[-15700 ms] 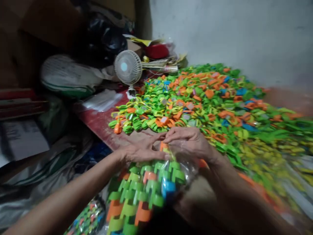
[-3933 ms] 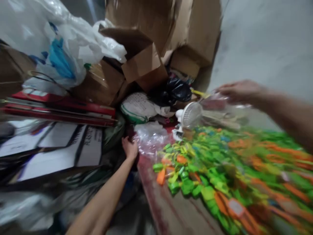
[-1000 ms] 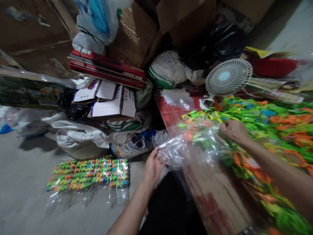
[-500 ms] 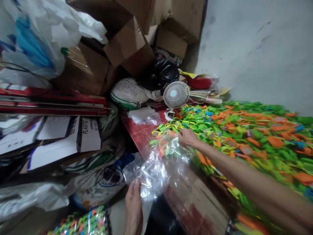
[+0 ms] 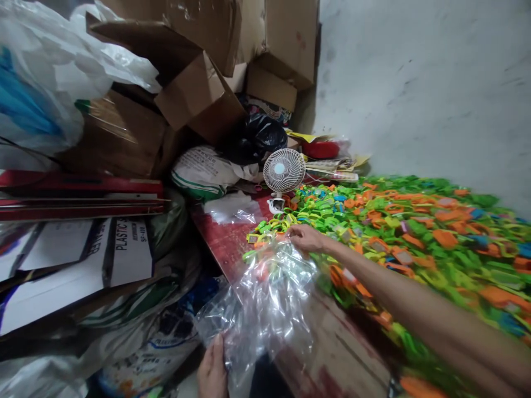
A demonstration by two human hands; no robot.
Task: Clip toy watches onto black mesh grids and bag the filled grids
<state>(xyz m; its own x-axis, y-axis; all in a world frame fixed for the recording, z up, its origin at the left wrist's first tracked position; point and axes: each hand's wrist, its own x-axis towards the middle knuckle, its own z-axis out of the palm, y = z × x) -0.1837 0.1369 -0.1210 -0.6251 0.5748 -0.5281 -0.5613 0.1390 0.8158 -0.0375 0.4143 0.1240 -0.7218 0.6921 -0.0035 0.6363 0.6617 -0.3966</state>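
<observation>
A clear plastic bag (image 5: 265, 298) is stretched between my two hands over the near corner of the table. My left hand (image 5: 212, 370) pinches its lower edge at the bottom of the view. My right hand (image 5: 305, 239) grips the bag's far edge beside a large heap of green, orange, yellow and blue plastic pieces (image 5: 398, 232) spread over the table.
A small white fan (image 5: 284, 171) stands at the table's (image 5: 226, 243) far corner, with loose clear bags (image 5: 232, 207) next to it. Cardboard boxes (image 5: 199, 94), sacks (image 5: 203, 171) and red flat boxes (image 5: 78, 193) are piled to the left. A grey wall rises behind.
The view has swung up and right since a second ago. My right hand has carried the bag's edge toward the heap and my left hand has dropped lower. The packed bag on the floor is out of view.
</observation>
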